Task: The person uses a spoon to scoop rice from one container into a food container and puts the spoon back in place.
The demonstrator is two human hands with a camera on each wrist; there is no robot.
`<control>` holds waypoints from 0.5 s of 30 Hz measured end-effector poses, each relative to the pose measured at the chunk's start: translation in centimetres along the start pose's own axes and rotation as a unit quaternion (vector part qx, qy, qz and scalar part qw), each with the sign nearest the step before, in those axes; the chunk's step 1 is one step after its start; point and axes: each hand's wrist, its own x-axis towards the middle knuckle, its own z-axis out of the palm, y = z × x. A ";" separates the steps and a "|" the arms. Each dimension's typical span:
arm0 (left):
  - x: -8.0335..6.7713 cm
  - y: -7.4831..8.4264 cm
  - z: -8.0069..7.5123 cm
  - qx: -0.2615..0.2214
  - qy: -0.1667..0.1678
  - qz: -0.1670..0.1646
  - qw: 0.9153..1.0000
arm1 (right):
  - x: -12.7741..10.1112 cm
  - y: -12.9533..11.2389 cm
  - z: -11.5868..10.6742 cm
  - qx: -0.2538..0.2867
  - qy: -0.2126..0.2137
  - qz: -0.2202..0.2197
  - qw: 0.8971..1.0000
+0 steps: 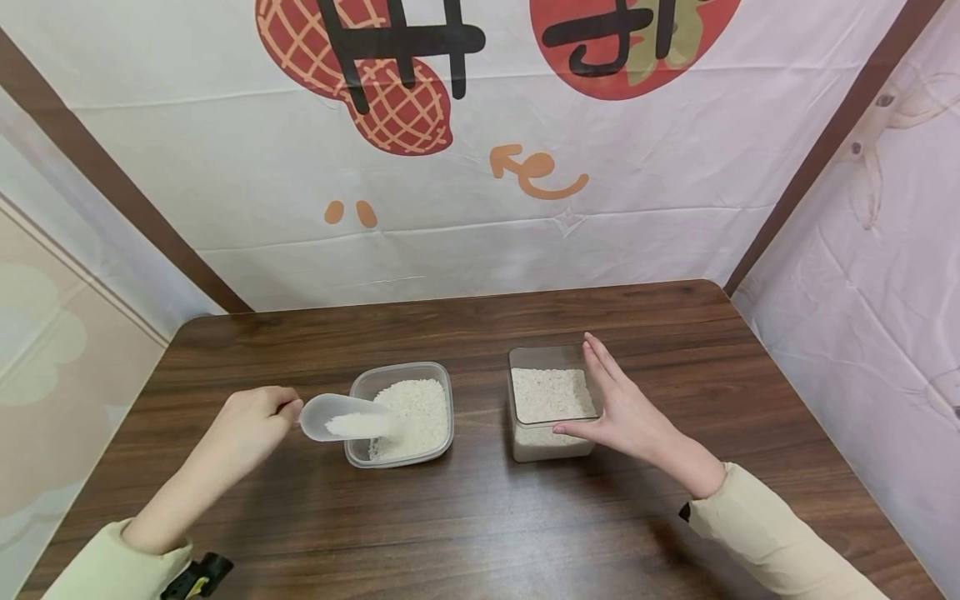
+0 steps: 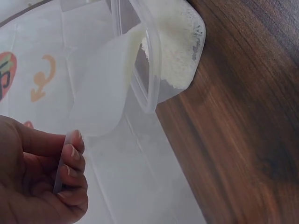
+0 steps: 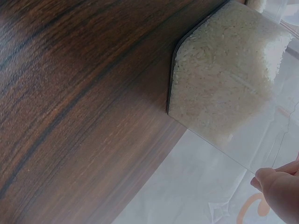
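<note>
My left hand (image 1: 258, 417) grips the handle of a translucent white scoop (image 1: 318, 410), fingers curled round it in the left wrist view. Tilted to the right, the scoop holds white rice (image 1: 356, 426) that slides off its lip over the clear plastic container (image 1: 352, 454), where more rice (image 1: 423, 408) lies. My right hand (image 1: 630, 412) spans the right side of a taller, grey-tinted see-through container (image 1: 551, 358), thumb at the near rim and fingers toward the far corner. Rice (image 3: 219, 79) shows through the wall of this container in the right wrist view.
Both containers stand on a dark wood-grain table (image 1: 480, 517), with a strip of tabletop between them. A white printed cloth (image 1: 480, 258) hangs behind the table's far edge, and more cloth panels rise on the left and right.
</note>
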 end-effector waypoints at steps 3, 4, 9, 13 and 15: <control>0.0 0.2 0.1 0.020 0.017 0.020 0.999 | 0.0 0.0 0.0 0.001 -0.001 0.001 1.000; 0.1 0.3 0.1 0.024 0.021 0.026 0.999 | 0.0 0.0 0.0 0.001 -0.002 0.002 1.000; 0.2 0.7 0.0 0.054 0.039 0.049 0.997 | 0.0 0.0 0.0 0.005 -0.006 0.006 1.000; 0.2 1.0 -0.1 0.061 0.041 0.054 0.996 | -0.1 0.0 0.0 0.008 -0.009 0.008 1.000; 0.3 1.2 -0.2 0.061 0.043 0.057 0.996 | -0.1 0.0 0.0 0.009 -0.009 0.009 1.000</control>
